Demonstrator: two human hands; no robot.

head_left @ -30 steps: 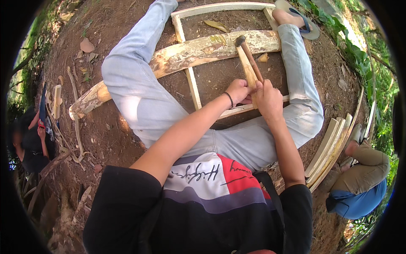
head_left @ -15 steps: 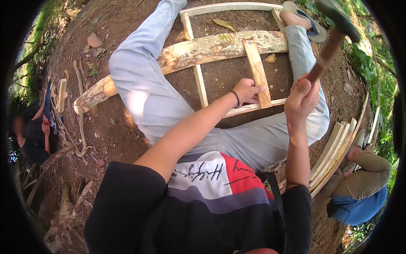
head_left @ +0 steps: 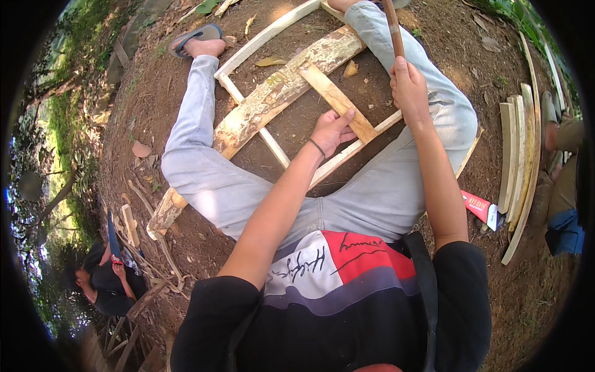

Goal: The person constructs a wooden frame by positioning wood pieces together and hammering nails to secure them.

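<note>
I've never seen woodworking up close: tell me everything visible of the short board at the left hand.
The short board is a flat strip of pale yellowish-brown wood, browner toward its near end. It lies slantwise, its far end over the mottled log and its near end over a pale wooden rail. The left hand grips its left edge, thumb on top; its underside is hidden.

The board (head_left: 328,92), pale, flat and brown-streaked, lies slantwise, its far end over the log (head_left: 273,96), its near end over the rail (head_left: 334,163), under the left hand's (head_left: 334,131) thumb. The hammer's (head_left: 394,31) slim brown handle juts from the right hand (head_left: 409,90) past the view's top edge.
</note>
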